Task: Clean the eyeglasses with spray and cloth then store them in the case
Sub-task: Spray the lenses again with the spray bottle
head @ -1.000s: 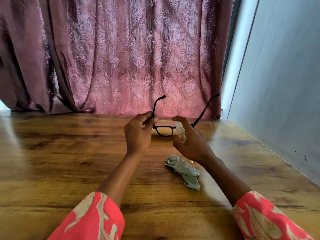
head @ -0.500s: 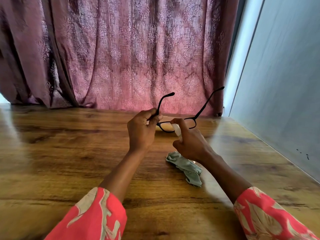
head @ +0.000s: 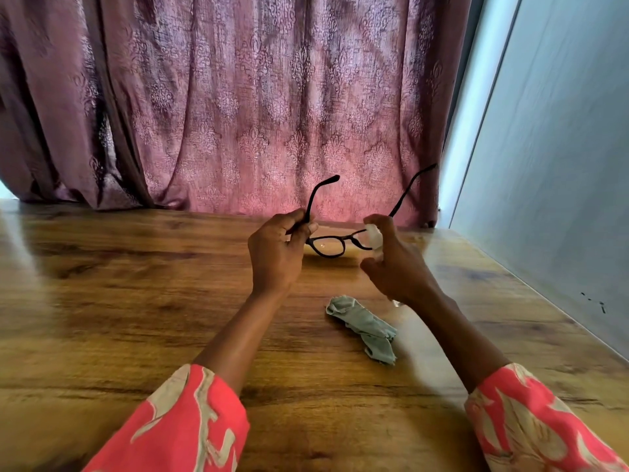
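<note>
Black-framed eyeglasses (head: pixel 329 246) hang in the air above the wooden table, arms unfolded and pointing away from me. My left hand (head: pixel 276 255) pinches the frame at its left hinge. My right hand (head: pixel 394 264) grips a small clear spray bottle (head: pixel 373 236), whose white top sits right at the right lens. The forefinger lies on top of the bottle. A crumpled grey-green cloth (head: pixel 366 327) lies on the table below my right wrist. No case is in view.
The wooden table (head: pixel 136 301) stretches wide to the left and toward me. A patterned mauve curtain (head: pixel 255 107) hangs along the table's far edge. A pale grey wall (head: pixel 551 172) borders the table on the right.
The glasses have risen slightly and shifted right, showing more of the left lens. My right hand with the spray bottle moved from the bridge over to the right lens.
</note>
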